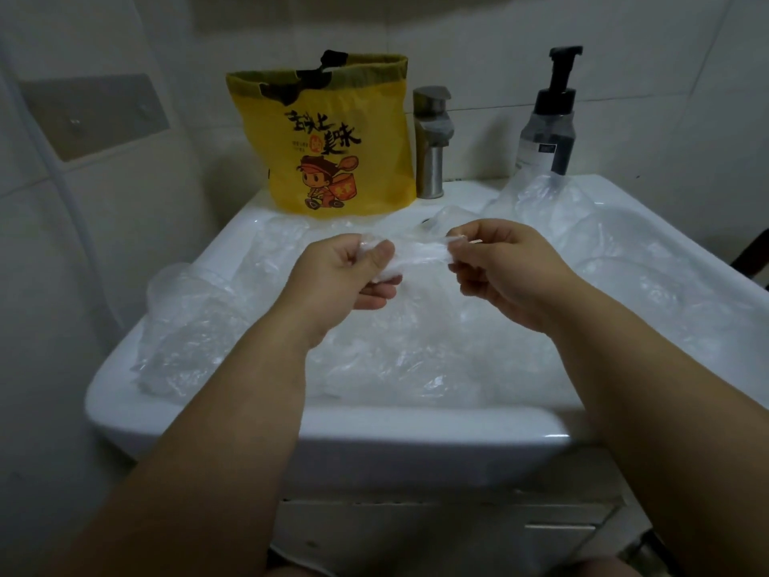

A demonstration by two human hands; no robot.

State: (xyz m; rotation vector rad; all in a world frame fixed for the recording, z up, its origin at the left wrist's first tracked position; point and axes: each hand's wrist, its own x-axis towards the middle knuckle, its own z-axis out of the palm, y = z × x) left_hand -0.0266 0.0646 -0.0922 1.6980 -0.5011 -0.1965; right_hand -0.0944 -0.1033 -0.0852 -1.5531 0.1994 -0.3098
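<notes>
Above sink [374, 435]: clear plastic bag [420, 256] stretched between left hand [345, 272] and right hand [503, 268], both pinching its ends.

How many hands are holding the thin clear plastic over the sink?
2. The left hand pinches the plastic at its left end; the right hand pinches its right end.

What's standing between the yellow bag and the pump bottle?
A metal faucet stands between the yellow bag and the pump bottle, seen in the head view.
</notes>
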